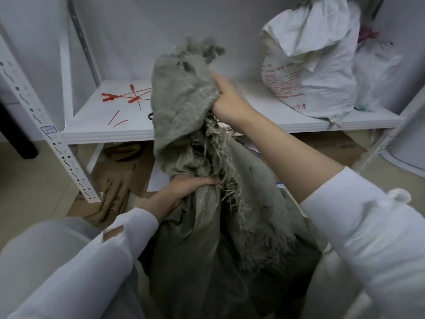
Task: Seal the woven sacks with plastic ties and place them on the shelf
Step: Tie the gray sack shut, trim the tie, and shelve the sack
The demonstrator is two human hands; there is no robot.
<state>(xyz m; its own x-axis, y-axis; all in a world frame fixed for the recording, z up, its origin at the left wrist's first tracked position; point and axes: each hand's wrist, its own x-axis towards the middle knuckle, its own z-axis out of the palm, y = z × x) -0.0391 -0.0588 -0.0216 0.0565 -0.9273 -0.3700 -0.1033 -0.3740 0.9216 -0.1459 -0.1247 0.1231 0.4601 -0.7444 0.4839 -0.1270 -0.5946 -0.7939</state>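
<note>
While the grey sack (207, 238) stands on the floor in front of the shelf (96, 132), between your two white sleeves, you have hold of it with both hands. Your left grip (190, 186) is closed round the bunched neck of the sack, fingers curled across the cloth from the left, with the body of the sack hanging below it. Your right grip (226, 97) is higher up, level with the shelf board, and is closed tight on a handful of the loose top of the sack. The cloth folds over above your fist and a frayed edge (220, 162) trails down between your two hands. The ragged mouth of the sack sticks up above your right hand, in front of the back wall.

The red ties (128, 97) lie loose on the left part of the shelf board, scattered, well apart from both hands. Two thin red strips lie nearer the front edge. A small black ring (150, 116) lies just beside the sack's left side, partly hidden by it.

On the right part of the same board stands a white sack (322, 72) with red print, its top crumpled and folded over. I cannot tell if it is tied. A clear plastic bag (377, 72) sits behind it to the right. Flattened cardboard (119, 178) lies on the floor under the shelf.
</note>
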